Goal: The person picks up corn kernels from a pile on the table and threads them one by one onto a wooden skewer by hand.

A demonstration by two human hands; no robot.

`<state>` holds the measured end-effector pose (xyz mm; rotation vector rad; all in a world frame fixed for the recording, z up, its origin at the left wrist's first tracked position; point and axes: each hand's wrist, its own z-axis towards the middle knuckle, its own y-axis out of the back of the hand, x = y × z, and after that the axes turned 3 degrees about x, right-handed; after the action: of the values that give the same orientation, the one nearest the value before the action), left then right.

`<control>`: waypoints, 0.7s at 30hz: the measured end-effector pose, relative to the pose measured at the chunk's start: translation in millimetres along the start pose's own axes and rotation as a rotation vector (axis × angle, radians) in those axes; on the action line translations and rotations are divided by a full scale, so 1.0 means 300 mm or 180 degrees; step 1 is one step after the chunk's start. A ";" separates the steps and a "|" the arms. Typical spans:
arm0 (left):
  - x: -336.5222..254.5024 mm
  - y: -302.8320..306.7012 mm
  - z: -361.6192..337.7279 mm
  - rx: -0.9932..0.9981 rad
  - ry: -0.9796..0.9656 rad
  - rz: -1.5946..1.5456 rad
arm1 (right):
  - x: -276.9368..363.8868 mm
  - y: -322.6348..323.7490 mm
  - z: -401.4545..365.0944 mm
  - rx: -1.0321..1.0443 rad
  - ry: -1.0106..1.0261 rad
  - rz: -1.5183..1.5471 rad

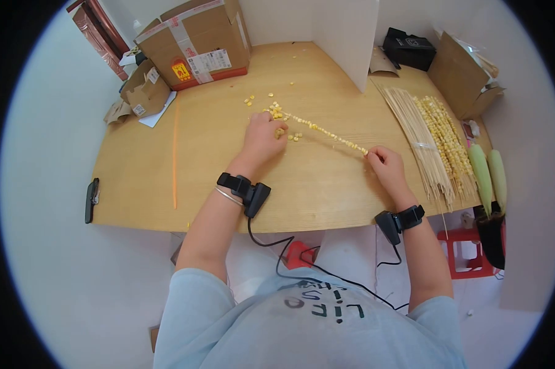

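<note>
A thin skewer strung with yellow corn kernels (326,132) slants across the middle of the table. My right hand (388,171) pinches its lower right end. At its upper left end lies a small pile of loose kernels (276,112), with my left hand (266,136) just beside and below it. The left fingers are curled; whether they hold a kernel is too small to tell. A few more kernels (295,137) lie right of the left fingertips. On the right are a bundle of bare sticks (413,132) and several kernel-covered skewers (444,138).
Two corn cobs in husk (481,175) lie at the right edge. Cardboard boxes (194,46) stand at the back left, another box (462,77) and a black box (408,49) at the back right. A white panel (345,40) rises behind. An orange strip (176,157) lies left.
</note>
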<state>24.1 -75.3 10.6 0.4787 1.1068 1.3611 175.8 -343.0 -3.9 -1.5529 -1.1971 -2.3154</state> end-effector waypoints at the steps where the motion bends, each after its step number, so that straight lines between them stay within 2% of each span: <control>1: 0.002 -0.007 0.005 -0.0005 -0.0015 -0.0015 | -0.003 -0.003 -0.003 -0.0018 0.0052 0.0013; 4: 0.020 -0.031 0.025 0.0254 -0.0222 0.0075 | -0.009 -0.001 -0.011 -0.0085 0.0144 0.0093; 7: 0.048 -0.050 0.010 0.0099 -0.0221 -0.0122 | 0.007 0.022 -0.030 -0.0126 0.0096 0.0129; 9: 0.064 -0.043 0.002 0.0049 0.0167 -0.0677 | 0.013 0.034 -0.050 -0.0159 0.0006 0.0105; 10: 0.064 -0.037 0.010 0.0041 0.0149 -0.0687 | 0.007 0.040 -0.059 -0.0222 0.0066 -0.0015; 12: 0.059 -0.018 0.018 -0.0436 -0.0058 -0.0618 | 0.005 0.034 -0.075 -0.0284 0.0099 -0.0136; 13: 0.055 -0.015 0.020 -0.0417 -0.0058 -0.0633 | 0.005 0.029 -0.082 -0.0303 0.0045 0.0025; 15: 0.052 -0.017 0.024 -0.0074 0.0746 -0.1224 | 0.013 0.021 -0.088 -0.0326 -0.0035 0.0188; 16: 0.058 -0.022 0.024 -0.0059 0.0754 -0.1229 | 0.022 0.018 -0.088 -0.0348 0.0122 -0.0121; 17: 0.066 -0.027 0.024 -0.0121 0.1014 -0.1647 | 0.029 0.014 -0.089 -0.0360 0.0278 -0.0425; 18: 0.075 -0.031 0.021 -0.0179 0.1275 -0.2055 | 0.030 0.011 -0.089 -0.0347 0.0257 -0.0409; 19: 0.094 -0.044 0.022 -0.0151 0.1282 -0.2036 | 0.027 0.011 -0.086 -0.0428 0.0386 -0.0487; 21: 0.121 -0.058 0.024 -0.0708 0.1328 -0.2789 | 0.023 0.006 -0.092 -0.0522 0.0475 -0.0530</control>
<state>33.4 -43.2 -12.9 -0.4498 1.2610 0.7834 153.1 -360.2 -1.9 -1.3426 -1.1674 -2.6436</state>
